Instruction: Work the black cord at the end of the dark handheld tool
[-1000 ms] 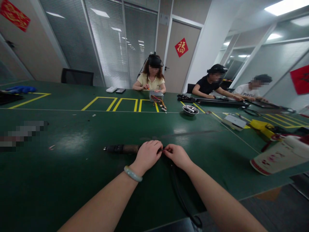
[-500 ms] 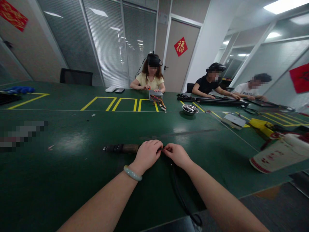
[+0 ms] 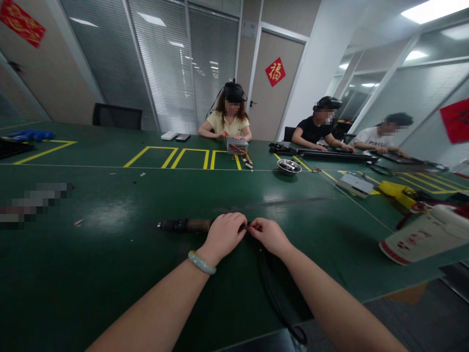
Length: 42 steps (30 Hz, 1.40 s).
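Observation:
A dark electric screwdriver (image 3: 186, 225) with a metal tip lies along the green table, its tip pointing left. My left hand (image 3: 226, 234), with a pale bangle on the wrist, is closed over its rear end and hides that part. Close beside it, the fingertips of my right hand (image 3: 269, 235) are pinched together at the tool's back end. What sits between those fingers is too small and covered to make out. A black cable (image 3: 269, 288) hangs below my right hand, curving down to the table's near edge.
A metal bowl (image 3: 289, 167) with small parts stands ahead. To the right are a whitish cup (image 3: 421, 239), a yellow item (image 3: 397, 193) and a grey box (image 3: 354, 185). Across the table, a person handles a grey box with wires (image 3: 237, 145); two others work further right.
Both of my hands stay at the tool's rear end, with hardly any movement. On the right, the co-worker in black has drawn an outstretched hand back a little.

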{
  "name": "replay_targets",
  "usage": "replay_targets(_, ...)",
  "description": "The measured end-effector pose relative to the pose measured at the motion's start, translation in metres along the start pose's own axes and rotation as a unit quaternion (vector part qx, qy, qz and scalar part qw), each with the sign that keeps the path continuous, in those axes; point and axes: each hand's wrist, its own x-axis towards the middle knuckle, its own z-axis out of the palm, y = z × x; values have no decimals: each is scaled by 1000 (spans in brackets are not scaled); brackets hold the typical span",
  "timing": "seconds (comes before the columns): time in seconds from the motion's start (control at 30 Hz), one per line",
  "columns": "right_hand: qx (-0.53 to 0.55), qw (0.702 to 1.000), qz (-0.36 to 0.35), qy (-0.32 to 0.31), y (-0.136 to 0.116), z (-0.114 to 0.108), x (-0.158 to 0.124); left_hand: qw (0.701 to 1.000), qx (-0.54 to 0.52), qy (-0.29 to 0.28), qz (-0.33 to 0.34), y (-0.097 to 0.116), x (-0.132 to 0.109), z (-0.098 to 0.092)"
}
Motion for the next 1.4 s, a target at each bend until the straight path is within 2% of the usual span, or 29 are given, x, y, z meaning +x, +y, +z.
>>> replay_targets(0.4,17,1000,-1,-14,2,0,0,1000,-11,-9,-3,-1,-1,-2)
replay_targets(1.07,10,1000,4,-2,0,0,0,1000,-3,-6,-14,-2,0,1)
replay_targets(1.4,10,1000,1,4,0,1,-1,1000,0,-15,3,-1,1,-1)
